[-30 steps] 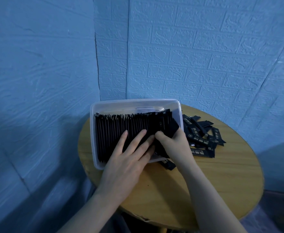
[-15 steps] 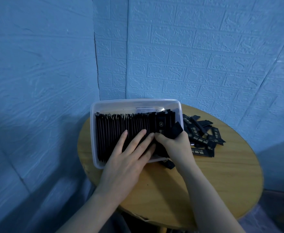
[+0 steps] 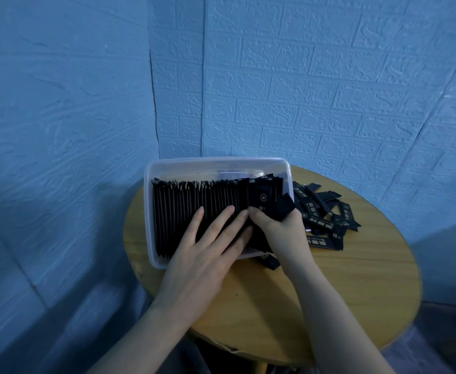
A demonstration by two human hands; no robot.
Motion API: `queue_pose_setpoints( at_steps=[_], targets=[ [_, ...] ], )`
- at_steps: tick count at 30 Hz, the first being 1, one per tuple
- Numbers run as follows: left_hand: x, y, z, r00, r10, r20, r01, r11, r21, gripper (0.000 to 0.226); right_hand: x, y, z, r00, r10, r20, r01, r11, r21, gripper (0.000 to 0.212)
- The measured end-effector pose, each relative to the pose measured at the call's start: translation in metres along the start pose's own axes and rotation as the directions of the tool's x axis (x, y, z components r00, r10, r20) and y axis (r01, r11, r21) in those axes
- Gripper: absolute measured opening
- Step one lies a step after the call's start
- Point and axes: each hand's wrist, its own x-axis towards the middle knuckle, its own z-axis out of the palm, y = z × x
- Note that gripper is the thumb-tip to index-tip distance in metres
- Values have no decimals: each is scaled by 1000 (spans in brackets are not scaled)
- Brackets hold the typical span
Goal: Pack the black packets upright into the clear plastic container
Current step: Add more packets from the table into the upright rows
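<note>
A clear plastic container sits at the left back of a round wooden table. A dense row of upright black packets fills most of it. My left hand lies flat with straight fingers pressing on the row's top edges. My right hand grips a few black packets at the row's right end, fingers curled round them; their lower ends stick out below the container's front wall.
A loose heap of black packets lies on the table right of the container. Blue brick-textured walls close in behind and to the left. Bare wood lies in front and to the right.
The packets gripped in my right hand have tipped a little to the right at the row's end. My left hand stays pressed on the row.
</note>
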Motion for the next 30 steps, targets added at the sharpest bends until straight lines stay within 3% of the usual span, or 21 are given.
queue_pose_setpoints(
  at_steps=[4, 9, 16, 23, 30],
  targets=[
    [0, 0, 0, 1000, 5, -15, -4, 1000, 16, 68, -1, -3, 1, 1000, 6, -13, -6, 1000, 12, 4],
    [-1, 0, 1, 1000, 6, -4, -5, 1000, 23, 71, -4, -7, 2, 1000, 10, -24, -10, 1000, 1, 13],
    [0, 0, 2, 1000, 10, -4, -10, 999, 43, 64, -3, -8, 2, 999, 19, 47, -18, 1000, -7, 3],
    [1, 0, 2, 1000, 2, 5, -2, 999, 33, 73, -3, -9, -3, 985, 66, 158, -60, 997, -45, 39],
    [1, -1, 3, 1000, -5, -9, 6, 1000, 15, 72, -6, -18, -15, 946, 140, 293, -132, 990, -48, 35]
  ],
)
